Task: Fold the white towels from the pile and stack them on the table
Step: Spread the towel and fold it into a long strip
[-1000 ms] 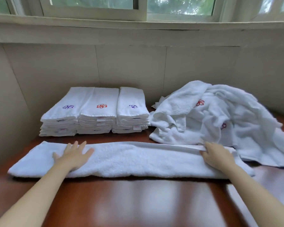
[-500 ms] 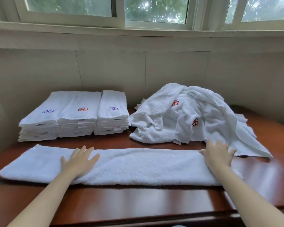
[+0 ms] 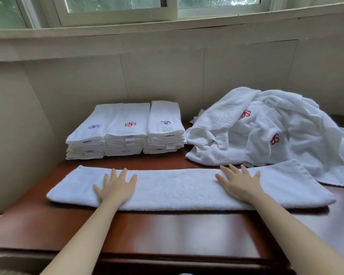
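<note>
**towelguy22:** ok, near to far, what's on there?

**foldit_fran:** Closest is the glossy red-brown surface [image 3: 167, 231], with both bare forearms coming in from 6 o'clock. Next is the task's towel, a long white towel strip [image 3: 177, 187] folded narrow and lying flat from 9 to 3 o'clock. The left hand [image 3: 115, 187] is palm down on its left half, fingers straight and spread. The right hand [image 3: 239, 184] is the same on the right half, spread flat and pressing, not pinching anything.

**towelguy22:** and behind it? anything crowding?

**foldit_fran:** At about 11 o'clock from the strip's middle are three folded stacks [image 3: 125, 132], snug side by side. There's a purple flower logo on the left and right ones and a red one on the middle. A band of bare wood keeps them apart from the strip. At about 2 o'clock is the loose pile [image 3: 266, 132], rumpled, with two red logos showing. That's the crowded side: the pile's near edge meets the strip's far right corner just beyond the right hand's fingertips, and it spills toward 3 o'clock. There's a narrow gap of wood between the pile and the stacks at 12 o'clock.

**towelguy22:** and farthest back?

**foldit_fran:** A pale panelled wall [image 3: 167, 76] right behind the stacks and pile, with a window [image 3: 117, 8] above it.
</note>
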